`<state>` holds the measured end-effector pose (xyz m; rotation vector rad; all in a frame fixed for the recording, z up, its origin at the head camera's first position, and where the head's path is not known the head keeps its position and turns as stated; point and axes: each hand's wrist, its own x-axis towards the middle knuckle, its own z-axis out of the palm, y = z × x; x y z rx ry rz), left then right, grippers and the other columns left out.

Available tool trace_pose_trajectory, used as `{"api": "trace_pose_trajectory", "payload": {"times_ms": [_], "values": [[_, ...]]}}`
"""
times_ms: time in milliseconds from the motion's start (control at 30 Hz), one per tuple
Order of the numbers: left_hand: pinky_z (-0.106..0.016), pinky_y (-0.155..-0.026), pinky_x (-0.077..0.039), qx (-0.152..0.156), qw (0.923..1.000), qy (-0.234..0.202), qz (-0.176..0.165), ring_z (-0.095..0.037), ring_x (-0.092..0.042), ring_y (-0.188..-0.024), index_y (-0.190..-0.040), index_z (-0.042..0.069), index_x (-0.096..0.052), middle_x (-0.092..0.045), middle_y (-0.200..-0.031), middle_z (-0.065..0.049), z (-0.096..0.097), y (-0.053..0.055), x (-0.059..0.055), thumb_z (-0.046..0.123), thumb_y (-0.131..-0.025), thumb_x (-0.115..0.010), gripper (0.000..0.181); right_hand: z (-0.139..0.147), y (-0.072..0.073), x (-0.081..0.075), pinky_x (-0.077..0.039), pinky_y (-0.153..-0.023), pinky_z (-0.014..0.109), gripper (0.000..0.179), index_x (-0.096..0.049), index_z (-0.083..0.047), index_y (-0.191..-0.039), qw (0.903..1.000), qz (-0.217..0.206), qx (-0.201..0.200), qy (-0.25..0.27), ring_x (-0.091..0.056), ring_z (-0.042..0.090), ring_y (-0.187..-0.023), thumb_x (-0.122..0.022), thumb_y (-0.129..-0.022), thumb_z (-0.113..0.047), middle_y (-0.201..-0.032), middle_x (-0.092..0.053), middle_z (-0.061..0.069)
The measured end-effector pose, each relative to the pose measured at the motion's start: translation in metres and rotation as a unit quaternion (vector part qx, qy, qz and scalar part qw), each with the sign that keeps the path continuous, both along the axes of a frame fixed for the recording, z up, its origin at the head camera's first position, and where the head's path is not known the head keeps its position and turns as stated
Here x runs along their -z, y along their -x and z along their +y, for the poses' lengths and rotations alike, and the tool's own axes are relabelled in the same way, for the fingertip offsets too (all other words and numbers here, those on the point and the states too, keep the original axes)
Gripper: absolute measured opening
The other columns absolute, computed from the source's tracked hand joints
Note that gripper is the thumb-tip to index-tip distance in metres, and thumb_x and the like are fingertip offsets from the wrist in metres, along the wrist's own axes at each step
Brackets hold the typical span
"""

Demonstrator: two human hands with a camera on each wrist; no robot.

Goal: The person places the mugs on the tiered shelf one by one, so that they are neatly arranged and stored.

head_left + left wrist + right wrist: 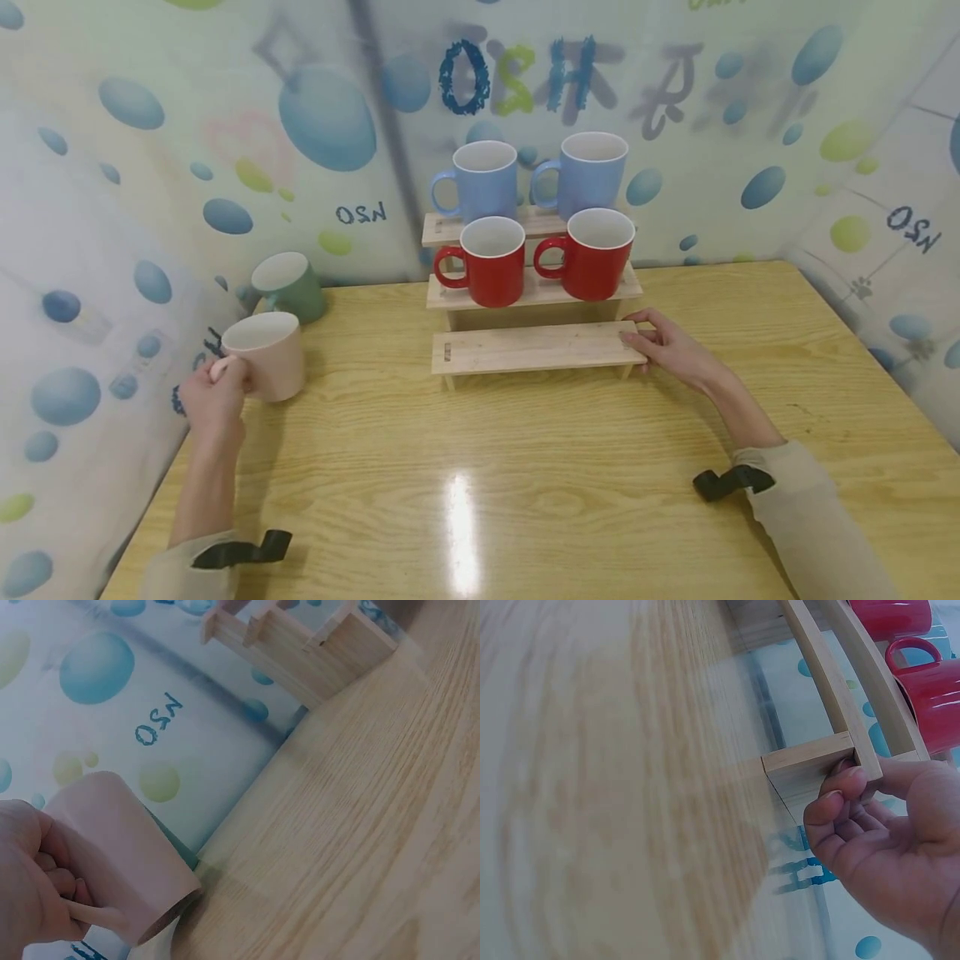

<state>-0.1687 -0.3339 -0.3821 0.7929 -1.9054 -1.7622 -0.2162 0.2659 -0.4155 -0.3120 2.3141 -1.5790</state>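
At the left of the table, my left hand (215, 402) grips the handle of a pale pink mug (276, 360). Its fingers curl through the handle in the left wrist view, the mug's body (120, 847) beside them. Toward the right, my right hand (675, 350) holds the right end of the lowest step of a three-step wooden rack (532, 350), thumb on top and fingers curled at the edge. That step is bare. Two red mugs (497, 277) stand on the middle step, and two light blue mugs (487, 190) on the top one, all with handles to the left.
A green mug (302, 293) stands behind the pink one, close to the left wall sheet. The printed curtain (322, 217) borders the back and sides of the wooden table (375, 467). Light glares off the table's front middle.
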Motion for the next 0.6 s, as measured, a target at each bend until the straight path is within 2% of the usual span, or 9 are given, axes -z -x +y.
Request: {"api": "trace_pose_trajectory", "payload": {"times_ms": [167, 267, 433, 600], "values": [[-0.021, -0.048, -0.031, -0.007, 0.9998, -0.004, 0.021, -0.011, -0.03, -0.052, -0.062, 0.01, -0.038, -0.033, -0.058, 0.005, 0.007, 0.0, -0.003, -0.001, -0.081, -0.052, 0.027, -0.001, -0.001, -0.001, -0.049, -0.075, 0.028, 0.051, -0.031, 0.002, -0.144, 1.0, -0.002, 0.0, -0.004, -0.06, 0.019, -0.081, -0.052, -0.106, -0.025, -0.115, -0.06, 0.024], [-0.021, -0.049, -0.03, -0.004, 0.9991, -0.009, 0.042, -0.012, -0.029, -0.054, -0.062, 0.01, -0.038, -0.032, -0.059, 0.004, 0.011, -0.002, -0.007, -0.002, -0.081, -0.052, 0.026, -0.001, -0.001, -0.001, -0.049, -0.075, 0.028, 0.051, -0.03, 0.002, -0.144, 1.0, -0.001, 0.0, -0.001, -0.06, 0.019, -0.081, -0.052, -0.106, -0.025, -0.116, -0.059, 0.024], [-0.021, -0.052, -0.028, 0.034, 0.9964, -0.026, 0.073, -0.013, -0.027, -0.057, -0.062, 0.008, -0.035, -0.029, -0.059, 0.002, 0.021, -0.002, -0.018, -0.004, -0.082, -0.053, 0.03, -0.001, -0.001, -0.002, -0.05, -0.073, 0.029, 0.051, -0.03, 0.002, -0.144, 1.0, 0.003, 0.003, 0.0, -0.059, 0.02, -0.079, -0.051, -0.106, -0.025, -0.118, -0.058, 0.027], [-0.019, -0.055, -0.041, 0.075, 0.9919, -0.04, 0.094, -0.013, -0.037, -0.058, -0.062, 0.006, -0.038, -0.034, -0.058, 0.001, 0.032, -0.002, -0.028, -0.007, -0.085, -0.055, 0.032, -0.001, -0.001, -0.002, -0.05, -0.073, 0.028, 0.051, -0.03, 0.002, -0.144, 1.0, 0.004, 0.001, -0.002, -0.06, 0.019, -0.082, -0.051, -0.106, -0.025, -0.121, -0.057, 0.028]]}}
